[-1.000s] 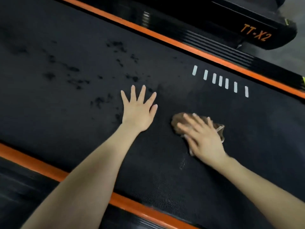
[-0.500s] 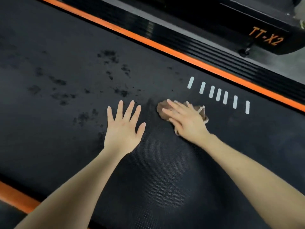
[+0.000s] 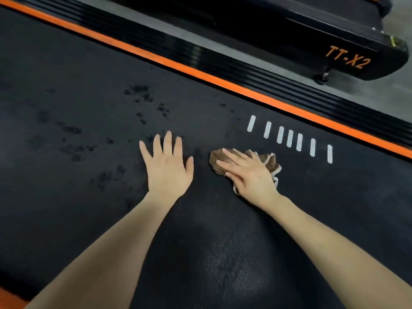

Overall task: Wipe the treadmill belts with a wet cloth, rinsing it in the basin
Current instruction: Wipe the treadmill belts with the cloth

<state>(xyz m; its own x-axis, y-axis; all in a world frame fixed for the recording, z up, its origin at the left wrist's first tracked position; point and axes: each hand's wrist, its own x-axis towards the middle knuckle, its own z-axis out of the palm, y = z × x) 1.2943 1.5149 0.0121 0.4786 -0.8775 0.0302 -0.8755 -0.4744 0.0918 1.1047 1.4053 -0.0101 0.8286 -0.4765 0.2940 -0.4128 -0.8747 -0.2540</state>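
A person's left hand is lying flat, fingers spread, on a black treadmill belt. Just beside it, the right hand is pressing straight fingers onto a crumpled brown cloth near white stripes and dark wet spots.

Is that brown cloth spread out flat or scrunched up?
Scrunched up: the brown cloth sits bunched in folds under the right hand, its pale edging looped at one side.

A gym — two treadmills side by side on grey floor.
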